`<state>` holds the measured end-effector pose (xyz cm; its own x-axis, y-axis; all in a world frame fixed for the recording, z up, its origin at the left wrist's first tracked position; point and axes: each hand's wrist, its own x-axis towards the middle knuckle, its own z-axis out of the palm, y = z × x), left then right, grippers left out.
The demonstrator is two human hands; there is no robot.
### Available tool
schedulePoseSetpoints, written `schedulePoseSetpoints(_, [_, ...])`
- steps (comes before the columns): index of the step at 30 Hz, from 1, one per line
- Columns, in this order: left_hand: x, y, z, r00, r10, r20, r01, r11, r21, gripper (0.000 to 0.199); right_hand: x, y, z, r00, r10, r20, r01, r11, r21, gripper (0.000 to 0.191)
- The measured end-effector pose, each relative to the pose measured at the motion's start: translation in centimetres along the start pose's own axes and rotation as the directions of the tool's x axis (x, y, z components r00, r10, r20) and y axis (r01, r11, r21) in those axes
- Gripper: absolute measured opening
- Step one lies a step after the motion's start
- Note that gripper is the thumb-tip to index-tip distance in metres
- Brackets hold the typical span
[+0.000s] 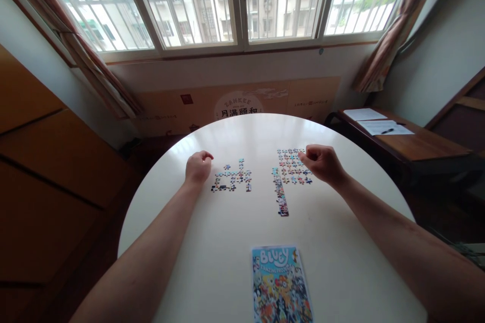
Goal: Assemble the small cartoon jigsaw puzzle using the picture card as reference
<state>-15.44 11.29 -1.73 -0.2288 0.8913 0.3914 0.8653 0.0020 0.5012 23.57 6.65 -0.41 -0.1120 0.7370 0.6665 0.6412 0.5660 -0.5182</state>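
1. left hand [199,167] curled beside puzzle pieces [234,177] on a white table [212,242];
2. right hand [322,161] curled at more pieces [290,165]; whether either grasped one could not be told;
3. the pieces looked light, stiff; best pinched by their edges.

Free room runs between the left puzzle cluster [240,175] and the joined strip [280,192], and on down the surface [212,262] to the picture card [281,285]. Loose pieces [290,165] crowd the strip's upper right; the right hand [323,162] blocks their outer side.
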Motion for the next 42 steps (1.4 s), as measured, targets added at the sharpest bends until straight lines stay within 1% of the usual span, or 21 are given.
schedulePoseSetpoints(5, [-0.3, 0.4, -0.2, 0.992, 0.128, -0.001, -0.127, 0.989, 0.071, 0.025, 0.0, -0.2, -0.2, 1.0, -0.016, 0.003, 0.016, 1.0, -0.007, 0.044])
schedulePoseSetpoints(10, [-1.0, 1.5, -1.1, 0.965, 0.259, 0.036, -0.261, 0.958, 0.12, 0.025, 0.0, -0.2, -0.2, 1.0, -0.009, -0.002, 0.009, 1.0, -0.006, 0.044])
schedulePoseSetpoints(12, [-1.5, 2.3, -1.5, 0.941, 0.328, 0.084, -0.337, 0.932, 0.135, 0.022, 0.0, -0.2, -0.2, 1.0, -0.007, 0.0, 0.007, 1.0, -0.007, 0.044])
schedulePoseSetpoints(14, [-2.1, 3.3, -1.8, 0.902, 0.405, 0.151, -0.427, 0.888, 0.172, 0.019, 0.0, -0.2, -0.2, 1.0, -0.01, 0.01, 0.011, 1.0, -0.014, 0.045])
schedulePoseSetpoints(16, [-2.7, 4.3, -2.0, 0.867, 0.451, 0.214, -0.493, 0.84, 0.228, 0.017, 0.0, -0.2, -0.2, 0.999, -0.02, 0.036, 0.02, 1.0, -0.022, 0.045])
schedulePoseSetpoints(17, [-3.0, 4.8, -2.1, 0.858, 0.457, 0.235, -0.508, 0.823, 0.255, 0.016, 0.0, -0.2, -0.2, 0.998, -0.024, 0.054, 0.026, 0.999, -0.027, 0.045])
schedulePoseSetpoints(20, [-3.7, 5.9, -2.4, 0.856, 0.438, 0.274, -0.51, 0.803, 0.309, 0.015, 0.1, -0.4, -0.2, 0.994, -0.046, 0.104, 0.051, 0.997, -0.049, 0.045])
schedulePoseSetpoints(22, [-4.0, 6.2, -2.5, 0.851, 0.423, 0.312, -0.514, 0.795, 0.323, 0.015, 0.2, -0.5, -0.1, 0.984, -0.101, 0.146, 0.109, 0.993, -0.047, 0.038])
schedulePoseSetpoints(25, [-4.1, 6.4, -2.4, 0.836, 0.404, 0.371, -0.522, 0.793, 0.314, 0.015, 0.2, -0.6, 0.5, 0.955, -0.212, 0.205, 0.22, 0.975, -0.015, 0.017])
schedulePoseSetpoints(26, [-4.1, 6.3, -2.3, 0.834, 0.398, 0.383, -0.521, 0.797, 0.307, 0.016, 0.1, -0.6, 0.7, 0.947, -0.235, 0.218, 0.244, 0.97, -0.014, 0.015])
schedulePoseSetpoints(27, [-4.1, 6.3, -2.2, 0.834, 0.39, 0.389, -0.515, 0.803, 0.299, 0.016, 0.0, -0.6, 1.0, 0.941, -0.248, 0.229, 0.259, 0.966, -0.022, 0.017])
schedulePoseSetpoints(30, [-4.0, 6.1, -1.9, 0.839, 0.37, 0.399, -0.494, 0.826, 0.272, 0.016, -0.4, -0.5, 1.9, 0.925, -0.244, 0.29, 0.275, 0.959, -0.071, 0.029])
schedulePoseSetpoints(34, [-3.9, 6.0, -1.7, 0.829, 0.384, 0.406, -0.509, 0.818, 0.266, 0.017, -0.9, -0.2, 2.6, 0.906, -0.21, 0.367, 0.267, 0.957, -0.111, 0.037])
schedulePoseSetpoints(37, [-3.9, 6.1, -1.6, 0.826, 0.384, 0.414, -0.51, 0.821, 0.256, 0.018, -1.1, -0.2, 2.8, 0.896, -0.201, 0.397, 0.267, 0.956, -0.118, 0.037])
schedulePoseSetpoints(42, [-3.9, 6.2, -1.3, 0.83, 0.346, 0.438, -0.481, 0.841, 0.248, 0.02, -1.2, -0.3, 3.0, 0.886, -0.177, 0.429, 0.256, 0.958, -0.133, 0.032])
